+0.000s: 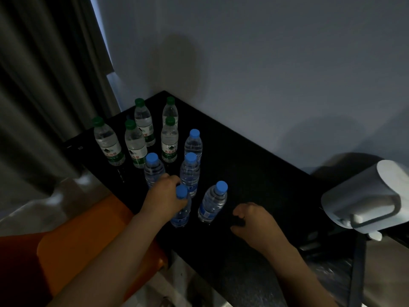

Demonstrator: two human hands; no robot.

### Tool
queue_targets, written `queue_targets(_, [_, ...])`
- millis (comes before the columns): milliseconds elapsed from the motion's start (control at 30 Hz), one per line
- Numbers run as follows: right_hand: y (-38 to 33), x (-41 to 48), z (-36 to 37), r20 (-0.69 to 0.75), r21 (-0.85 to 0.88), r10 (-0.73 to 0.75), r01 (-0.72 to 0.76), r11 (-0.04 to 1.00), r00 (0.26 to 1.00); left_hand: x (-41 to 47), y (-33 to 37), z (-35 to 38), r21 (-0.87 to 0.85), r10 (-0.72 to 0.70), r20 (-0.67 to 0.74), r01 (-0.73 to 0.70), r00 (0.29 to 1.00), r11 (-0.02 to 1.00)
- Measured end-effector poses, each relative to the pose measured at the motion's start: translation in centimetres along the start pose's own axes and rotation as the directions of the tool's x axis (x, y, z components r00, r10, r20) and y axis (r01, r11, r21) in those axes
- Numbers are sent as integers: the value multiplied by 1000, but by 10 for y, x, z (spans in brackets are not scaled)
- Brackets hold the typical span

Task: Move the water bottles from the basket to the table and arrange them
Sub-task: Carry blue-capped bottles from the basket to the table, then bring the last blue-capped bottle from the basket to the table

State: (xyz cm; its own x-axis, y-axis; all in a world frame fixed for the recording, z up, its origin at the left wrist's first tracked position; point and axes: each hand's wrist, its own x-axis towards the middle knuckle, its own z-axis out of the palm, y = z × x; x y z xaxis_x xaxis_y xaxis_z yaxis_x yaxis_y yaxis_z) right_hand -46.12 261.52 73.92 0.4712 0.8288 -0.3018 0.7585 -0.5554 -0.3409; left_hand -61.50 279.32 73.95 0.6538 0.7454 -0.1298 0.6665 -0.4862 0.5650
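Several clear water bottles stand upright on a black table (254, 169). Green-capped ones (135, 145) cluster at the far left; blue-capped ones (190, 171) stand nearer me. My left hand (166, 196) is wrapped around the upper part of the nearest blue-capped bottle (181, 209), which stands on the table. Another blue-capped bottle (212, 202) stands just right of it, untouched. My right hand (254, 220) rests on the table to the right, fingers curled in, with nothing visible in it. No basket can be made out with certainty.
An orange object (88, 235) sits below the table's left edge, under my left forearm. A white appliance with a handle (367, 198) stands at the table's right end. A grey wall is behind the table and a curtain (44, 85) hangs at the left.
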Motion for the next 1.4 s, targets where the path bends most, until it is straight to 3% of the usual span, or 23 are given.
queue_targets(167, [-2, -2, 3, -17, -5, 13, -13, 1000, 1000, -22, 7, -9, 63, 144, -43, -141, 989, 988])
queue_targets(433, [-8, -18, 8, -24, 2, 73, -73, 997, 997, -35, 10, -1, 96, 268, 244, -298, 932, 950])
queue_targets(667, [3, -65, 16, -85, 54, 303, -299, 953, 949, -35, 34, 19, 54, 358, 417, -416, 835, 908])
queue_targets(833, [21, -120, 10, -174, 154, 497, -475, 866, 850, -47, 73, 42, -18, 442, 508, -505, 739, 863])
queue_targets(1033, [49, -191, 6, -262, 308, 665, -592, 744, 699, -73, 133, 74, -40, 582, 549, -677, 600, 735])
queue_targets(1400, [99, -355, 26, -311, 606, 903, -670, 429, 297, -180, 260, 133, -142, 728, 636, -888, 256, 437])
